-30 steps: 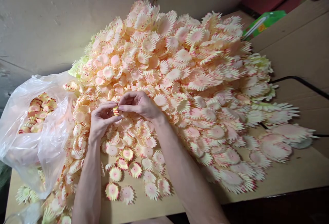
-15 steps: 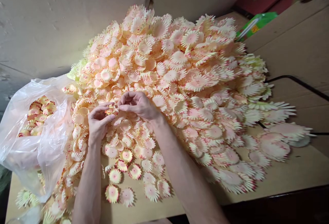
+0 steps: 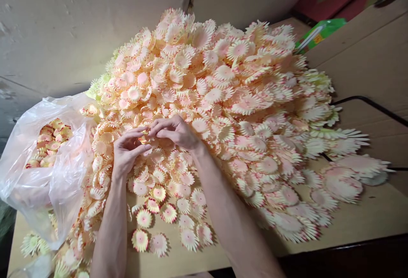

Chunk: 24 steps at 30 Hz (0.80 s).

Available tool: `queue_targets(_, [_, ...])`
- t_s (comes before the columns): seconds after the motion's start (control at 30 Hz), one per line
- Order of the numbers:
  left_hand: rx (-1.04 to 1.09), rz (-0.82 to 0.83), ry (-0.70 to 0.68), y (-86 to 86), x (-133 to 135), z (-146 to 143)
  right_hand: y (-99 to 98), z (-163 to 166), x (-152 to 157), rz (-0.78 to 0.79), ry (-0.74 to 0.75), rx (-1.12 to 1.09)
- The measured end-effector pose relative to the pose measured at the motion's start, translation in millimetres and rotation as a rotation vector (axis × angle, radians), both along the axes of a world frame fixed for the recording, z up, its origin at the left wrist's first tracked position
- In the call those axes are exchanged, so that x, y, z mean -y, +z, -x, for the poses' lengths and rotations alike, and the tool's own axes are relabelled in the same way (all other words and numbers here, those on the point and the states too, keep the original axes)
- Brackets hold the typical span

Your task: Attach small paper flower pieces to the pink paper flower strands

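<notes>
My left hand [image 3: 129,150] is curled, its thumb and fingers around a small cream-and-red flower petal piece [image 3: 145,135]. From the other side, the pinched fingertips of my right hand [image 3: 177,132] meet the same piece, which is mostly hidden by the fingers. Both hands hover over the front of a big heap of fringed petal pieces [image 3: 213,95], cream to pink with red tips. Below and between my forearms, several loose petal discs [image 3: 158,244] lie flat on the table [image 3: 181,265].
A clear plastic bag [image 3: 68,176] at the left holds more petal pieces [image 3: 52,137]. Behind the heap stands a pale wall [image 3: 95,23]. To the right are a cardboard panel [image 3: 366,61], a green packet [image 3: 321,33] and a black cable [image 3: 372,101].
The view has shifted slightly, so everything sits a little further right and lower. Both hands stay together at the small petal piece, with only slight finger movement.
</notes>
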<state>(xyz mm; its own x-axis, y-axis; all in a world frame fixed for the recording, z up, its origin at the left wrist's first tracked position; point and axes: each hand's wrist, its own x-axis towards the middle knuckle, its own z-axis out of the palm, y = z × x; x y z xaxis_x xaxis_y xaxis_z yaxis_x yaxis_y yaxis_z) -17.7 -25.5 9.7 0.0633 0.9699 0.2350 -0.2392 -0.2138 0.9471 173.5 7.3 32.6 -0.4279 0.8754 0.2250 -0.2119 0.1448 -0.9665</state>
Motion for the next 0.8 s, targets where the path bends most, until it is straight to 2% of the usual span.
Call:
queue_targets(0.13, [-0.022, 0.01, -0.021, 0.0, 0.6, -1.4, 0.3, 4.7, 1.6, -0.013, -0.055, 0.085])
queue_targets(0.33, [0.045, 0.049, -0.034, 0.0, 2.1, -2.7, -2.5, 8.0, 2.3, 0.145, -0.076, 0.063])
queue_targets(0.47, [0.004, -0.003, -0.035, 2.6, 1.6, -2.5, -2.1, 3.6, 2.7, 0.149, 0.041, 0.154])
queue_targets(0.6, [-0.032, -0.001, -0.055, 5.9, 1.5, -3.0, -2.6, 2.2, 2.8, 0.182, 0.16, 0.079])
queue_targets(0.8, [-0.039, 0.033, 0.03, 8.3, 4.2, -5.3, -0.8, 5.4, 2.8, 0.257, 0.23, -0.014])
